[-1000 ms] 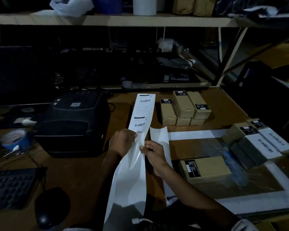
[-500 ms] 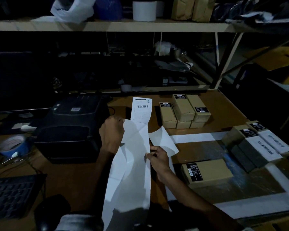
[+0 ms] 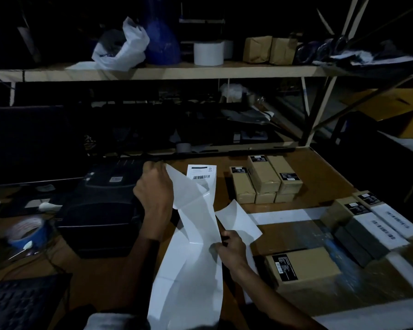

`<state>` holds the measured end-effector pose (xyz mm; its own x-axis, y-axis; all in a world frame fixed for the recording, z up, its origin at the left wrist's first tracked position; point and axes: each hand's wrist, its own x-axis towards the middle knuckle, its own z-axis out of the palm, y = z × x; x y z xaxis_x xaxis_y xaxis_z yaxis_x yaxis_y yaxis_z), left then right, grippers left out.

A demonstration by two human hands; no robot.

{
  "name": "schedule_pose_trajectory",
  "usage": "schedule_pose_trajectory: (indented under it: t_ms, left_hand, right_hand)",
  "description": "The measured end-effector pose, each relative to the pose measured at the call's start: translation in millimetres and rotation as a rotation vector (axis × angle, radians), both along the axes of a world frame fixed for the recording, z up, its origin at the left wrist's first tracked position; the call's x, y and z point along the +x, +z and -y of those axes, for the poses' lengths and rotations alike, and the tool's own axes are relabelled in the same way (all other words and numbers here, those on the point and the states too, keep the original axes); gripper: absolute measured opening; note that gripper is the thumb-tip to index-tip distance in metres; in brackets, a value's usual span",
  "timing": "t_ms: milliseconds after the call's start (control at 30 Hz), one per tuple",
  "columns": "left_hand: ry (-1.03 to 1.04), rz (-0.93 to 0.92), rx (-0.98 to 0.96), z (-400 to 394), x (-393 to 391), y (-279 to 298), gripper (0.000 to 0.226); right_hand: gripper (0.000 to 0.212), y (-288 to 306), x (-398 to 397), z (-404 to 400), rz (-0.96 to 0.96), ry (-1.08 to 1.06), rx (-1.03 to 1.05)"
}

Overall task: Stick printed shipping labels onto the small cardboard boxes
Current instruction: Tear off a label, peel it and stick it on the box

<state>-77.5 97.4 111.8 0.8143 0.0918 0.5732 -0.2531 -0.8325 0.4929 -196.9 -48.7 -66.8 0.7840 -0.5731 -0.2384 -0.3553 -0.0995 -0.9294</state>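
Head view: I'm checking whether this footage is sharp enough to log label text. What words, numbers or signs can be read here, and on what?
No text can be read for certain.
Printed label: a barcode and a black bar show; its lines of print are too small.
Black stickers on the stacked boxes: blurred.
Black sticker on the near box: small barcode, print too small.
White labels on the boxes at right: blurred dark marks.
Sticker on the printer: unreadable.

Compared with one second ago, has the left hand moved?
Yes. The left hand has moved left and away from the person, peeling the backing paper; it now overlaps the black printer.
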Motion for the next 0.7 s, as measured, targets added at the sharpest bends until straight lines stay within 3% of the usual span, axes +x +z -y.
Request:
schedule_pose_trajectory:
  t_ms: [333, 600, 700]
  left_hand:
    - [0.106, 0.087, -0.169, -14, -20, 14, 0.025]
    - [0.221, 0.240, -0.156, -20, -50, 23, 0.022]
    - [0.152, 0.302, -0.110, -13, -76, 20, 0.021]
  right_hand:
    - [0.040, 7, 3, -5, -0.067, -0.007, -0.114]
    - [0.034, 16, 1, 1, -0.123, 0.054, -0.131]
    - [0.040, 27, -3, 7, -0.140, 0.114, -0.087]
